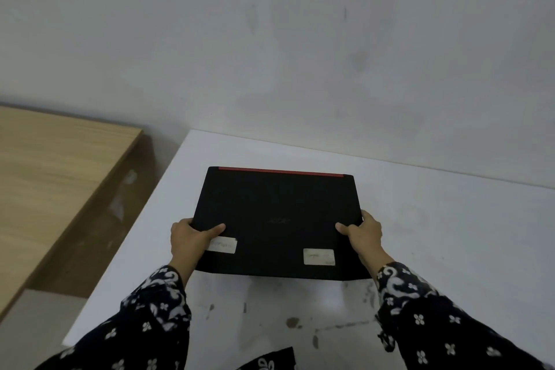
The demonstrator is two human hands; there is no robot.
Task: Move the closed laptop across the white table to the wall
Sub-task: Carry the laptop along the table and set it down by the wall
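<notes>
A closed black laptop with a red strip along its far edge and two white stickers on its lid sits over the white table. My left hand grips its left edge, thumb on the lid. On the opposite edge my right hand holds it the same way. A band of bare table separates the laptop's far edge from the grey wall. Whether the laptop rests on the table or is lifted slightly cannot be told.
A light wooden surface stands to the left, across a gap with brown floor. The table's left edge runs diagonally close to my left hand. Dark smudges mark the table near my sleeves.
</notes>
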